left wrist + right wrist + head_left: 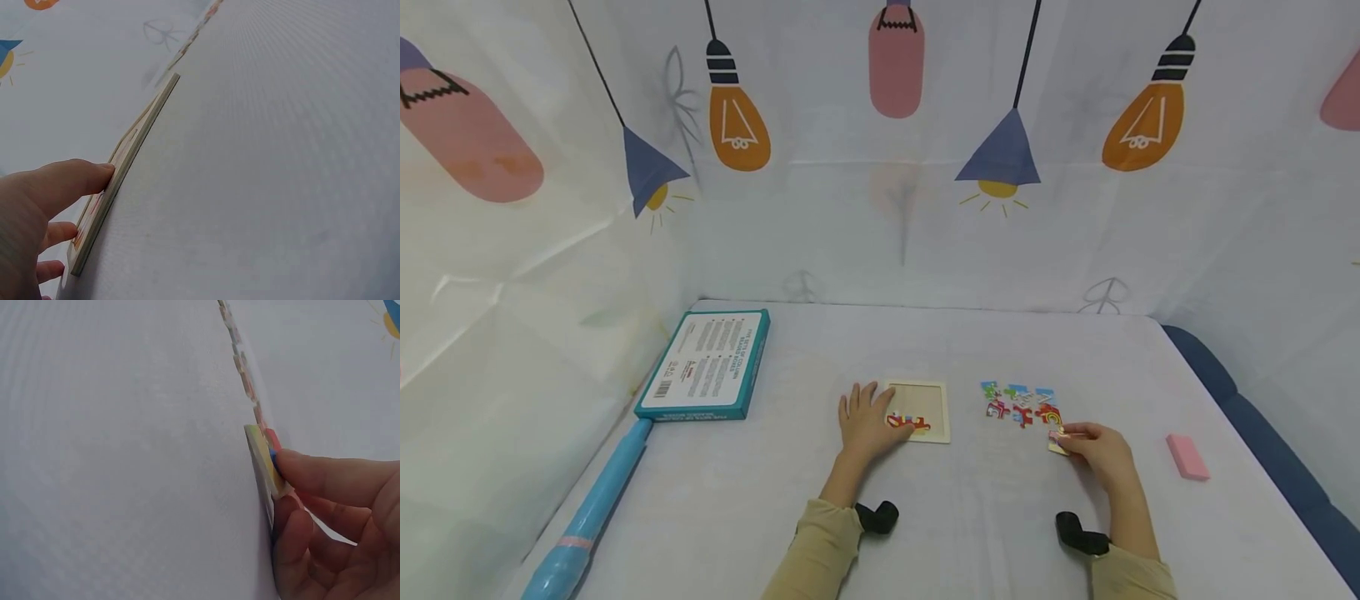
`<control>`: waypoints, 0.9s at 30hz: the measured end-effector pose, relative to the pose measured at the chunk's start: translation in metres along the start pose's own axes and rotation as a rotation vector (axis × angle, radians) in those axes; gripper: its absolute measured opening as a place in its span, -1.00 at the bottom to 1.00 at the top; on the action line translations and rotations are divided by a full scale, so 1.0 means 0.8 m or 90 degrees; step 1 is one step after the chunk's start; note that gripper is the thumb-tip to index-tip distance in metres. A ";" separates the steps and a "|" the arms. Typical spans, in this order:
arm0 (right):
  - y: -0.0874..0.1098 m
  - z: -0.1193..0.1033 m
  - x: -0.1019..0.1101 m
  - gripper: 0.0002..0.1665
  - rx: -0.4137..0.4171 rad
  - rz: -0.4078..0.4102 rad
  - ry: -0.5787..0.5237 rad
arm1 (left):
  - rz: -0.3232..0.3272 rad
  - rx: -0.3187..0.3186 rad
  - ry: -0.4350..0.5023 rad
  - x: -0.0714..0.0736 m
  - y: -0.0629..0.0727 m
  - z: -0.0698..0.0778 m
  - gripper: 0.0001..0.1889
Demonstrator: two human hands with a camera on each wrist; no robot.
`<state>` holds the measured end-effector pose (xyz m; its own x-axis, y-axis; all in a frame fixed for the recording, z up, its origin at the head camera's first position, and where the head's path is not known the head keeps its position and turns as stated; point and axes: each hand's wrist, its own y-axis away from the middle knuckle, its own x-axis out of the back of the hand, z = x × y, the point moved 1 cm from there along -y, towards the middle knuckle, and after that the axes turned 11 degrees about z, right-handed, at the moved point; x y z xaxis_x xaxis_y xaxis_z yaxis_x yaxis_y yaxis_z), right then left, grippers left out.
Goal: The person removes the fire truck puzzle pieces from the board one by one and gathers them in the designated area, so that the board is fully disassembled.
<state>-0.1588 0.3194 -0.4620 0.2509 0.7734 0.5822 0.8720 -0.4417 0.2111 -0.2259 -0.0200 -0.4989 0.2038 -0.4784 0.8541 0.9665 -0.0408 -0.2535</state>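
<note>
My left hand (867, 425) rests with spread fingers across the left side of a small wooden puzzle tray (927, 399). Its thumb touches the tray's near rim in the left wrist view. Red and yellow puzzle pieces (916, 422) lie along the bottom of the tray, partly hidden by the hand. Between thumb and fingers, my right hand (1105, 454) pinches a yellowish puzzle piece (265, 459), tilted up off the white cloth. Just beyond that hand, several colourful loose puzzle pieces (1022, 404) lie in two rows, right of the tray.
A teal-edged box (703, 362) lies at the back left, with a long light-blue inflated object (601, 492) in front of it. A pink block (1187, 457) sits to the right of my right hand. Blue seating (1270, 417) borders the table's right edge.
</note>
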 end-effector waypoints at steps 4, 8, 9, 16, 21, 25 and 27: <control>0.001 -0.007 -0.002 -0.44 0.026 0.024 0.046 | -0.004 0.002 0.001 0.000 0.000 0.000 -0.24; 0.001 -0.012 -0.003 -0.52 0.045 0.041 0.072 | -0.002 0.001 0.005 -0.001 0.000 -0.001 -0.24; 0.001 -0.012 -0.003 -0.52 0.048 0.047 0.079 | -0.002 0.000 0.007 -0.001 0.000 -0.001 -0.24; -0.003 -0.011 -0.008 -0.59 0.094 0.084 0.125 | -0.002 0.003 0.012 0.000 0.001 0.001 -0.25; -0.003 -0.018 -0.015 -0.57 0.090 0.096 0.036 | -0.002 0.002 0.009 0.000 0.002 0.002 -0.25; -0.003 -0.029 -0.024 -0.56 0.097 0.093 -0.063 | 0.001 -0.001 0.000 0.000 0.002 0.002 -0.26; -0.002 -0.035 -0.030 -0.57 0.102 0.087 -0.094 | 0.004 -0.002 -0.001 0.000 0.002 0.001 -0.26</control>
<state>-0.1775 0.2891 -0.4541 0.4187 0.7748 0.4736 0.8784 -0.4779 0.0052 -0.2244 -0.0189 -0.4990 0.2105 -0.4776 0.8530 0.9646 -0.0402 -0.2606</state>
